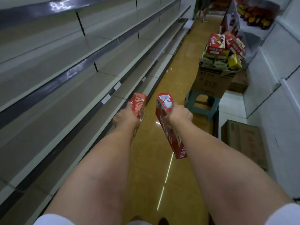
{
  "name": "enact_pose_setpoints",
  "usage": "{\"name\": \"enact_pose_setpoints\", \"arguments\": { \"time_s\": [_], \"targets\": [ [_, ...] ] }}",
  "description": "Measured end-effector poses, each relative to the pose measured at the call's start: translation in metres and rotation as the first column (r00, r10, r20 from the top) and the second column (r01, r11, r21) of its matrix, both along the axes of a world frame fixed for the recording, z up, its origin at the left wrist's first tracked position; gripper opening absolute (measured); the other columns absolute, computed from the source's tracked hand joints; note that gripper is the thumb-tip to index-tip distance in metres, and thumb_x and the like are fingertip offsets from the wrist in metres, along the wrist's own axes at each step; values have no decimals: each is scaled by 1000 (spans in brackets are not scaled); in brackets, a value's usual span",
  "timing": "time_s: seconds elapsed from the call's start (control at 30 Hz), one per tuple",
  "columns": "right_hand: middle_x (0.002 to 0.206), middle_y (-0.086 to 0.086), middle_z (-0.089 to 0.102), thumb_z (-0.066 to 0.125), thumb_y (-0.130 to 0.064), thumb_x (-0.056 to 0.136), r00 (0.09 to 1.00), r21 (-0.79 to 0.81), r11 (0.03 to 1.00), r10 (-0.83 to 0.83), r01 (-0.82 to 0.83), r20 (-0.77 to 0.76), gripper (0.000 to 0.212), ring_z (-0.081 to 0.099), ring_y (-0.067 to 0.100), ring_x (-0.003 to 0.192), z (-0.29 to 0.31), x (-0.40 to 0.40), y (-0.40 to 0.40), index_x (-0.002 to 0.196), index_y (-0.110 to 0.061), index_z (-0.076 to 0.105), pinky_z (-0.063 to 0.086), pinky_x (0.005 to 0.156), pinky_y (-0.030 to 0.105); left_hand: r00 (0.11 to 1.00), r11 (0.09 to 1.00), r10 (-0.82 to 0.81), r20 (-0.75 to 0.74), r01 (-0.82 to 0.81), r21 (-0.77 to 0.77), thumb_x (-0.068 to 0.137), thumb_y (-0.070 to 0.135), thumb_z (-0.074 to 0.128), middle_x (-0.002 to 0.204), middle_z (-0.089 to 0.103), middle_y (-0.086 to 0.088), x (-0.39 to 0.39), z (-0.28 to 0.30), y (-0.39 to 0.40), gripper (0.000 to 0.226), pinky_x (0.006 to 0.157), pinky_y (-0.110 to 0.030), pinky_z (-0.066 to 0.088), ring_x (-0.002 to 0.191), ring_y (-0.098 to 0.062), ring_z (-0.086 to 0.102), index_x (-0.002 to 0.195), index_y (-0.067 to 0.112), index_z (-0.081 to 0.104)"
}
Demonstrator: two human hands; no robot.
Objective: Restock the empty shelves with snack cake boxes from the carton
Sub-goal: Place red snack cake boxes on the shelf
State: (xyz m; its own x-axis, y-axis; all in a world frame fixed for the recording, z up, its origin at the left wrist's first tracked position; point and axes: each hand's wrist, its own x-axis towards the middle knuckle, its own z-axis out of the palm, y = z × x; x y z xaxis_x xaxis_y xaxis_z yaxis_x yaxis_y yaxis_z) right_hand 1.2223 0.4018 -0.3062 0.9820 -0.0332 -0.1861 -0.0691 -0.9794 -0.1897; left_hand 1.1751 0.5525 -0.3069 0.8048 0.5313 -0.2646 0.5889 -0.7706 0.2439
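Both arms reach out over the aisle floor, each hand carrying one red snack cake box. The left hand [125, 116] is curled round the left box [138, 103], grasping it from behind with its short end pointing forward. The right hand [179, 114] clasps the right box [168, 125] near its far end, so the long axis runs back along the forearm and tilts downward.

Taking the empty shelves [68, 88] as the landmark, the left box sits just beside the front edge of a lower tier, while the right box hangs farther out over the floor. The left hand is therefore nearer; I judge its box goes in first, swung sideways toward the shelves. The carton [211, 78], heaped with more boxes, stands on a stool [203, 103] across the aisle from the shelves.
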Motion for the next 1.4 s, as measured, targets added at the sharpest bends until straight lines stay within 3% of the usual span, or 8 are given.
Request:
{"name": "enact_pose_setpoints", "arguments": {
  "time_s": [0.27,0.43,0.53,0.67,0.83,0.93,1.3,1.4],
  "targets": [
    [115,13,55,65,-43,84,999,15,1000,27,-26,-26,84,58,26,98,-3,129,-7,149,-22,15,43,70,34,1000,1000,0,0,0,18,84,32,68,119,53,-16,128,-4,-6,91,84,-40,45,107,-31,55,152,28,8],
    [117,11,57,63,-40,84,999,45,999,28,-27,-25,78,59,28,102,-7,219,2,147,-20,21,47,80,36,1000,1000,19,15,-19,7,83,31,68,117,54,-16,213,-10,7,85,84,-42,46,105,-32,56,149,29,14],
    [117,10,57,64,-41,84,999,71,997,36,-35,-12,76,59,27,101,2,277,14,145,-19,24,45,75,35,1000,1000,16,18,-16,10,85,32,66,123,51,-17,269,-4,21,88,88,-43,46,110,-33,54,151,29,8],
    [113,9,59,63,-42,84,999,109,993,36,-35,-3,71,61,26,97,19,348,29,141,-19,29,52,80,36,999,999,27,28,-26,-19,85,29,66,125,50,-17,340,9,37,90,89,-44,44,112,-34,52,151,31,6],
    [112,10,59,62,-41,84,997,112,992,60,-65,44,74,62,26,97,28,414,46,145,-18,26,54,82,40,998,999,42,44,-41,-9,84,32,68,123,51,-17,409,22,52,95,82,-41,45,109,-33,54,151,32,1],
    [112,10,59,62,-40,84,995,117,988,93,-97,38,77,62,26,95,27,454,59,146,-18,23,55,80,40,998,999,52,46,-52,10,84,33,68,127,49,-18,448,29,59,95,89,-44,46,113,-34,53,152,32,1],
    [112,9,59,60,-43,85,957,133,948,280,-288,77,63,59,25,93,43,631,97,136,-16,35,44,68,32,947,957,285,148,-273,-93,86,38,66,127,51,-17,597,48,78,92,87,-40,48,110,-32,56,152,29,4],
    [111,9,60,60,-41,85,930,133,922,354,-365,99,62,59,25,93,62,678,108,136,-17,35,46,71,33,914,927,370,164,-352,-132,84,37,68,126,53,-16,639,64,78,92,89,-41,50,109,-32,57,152,31,5]
  ]
}}
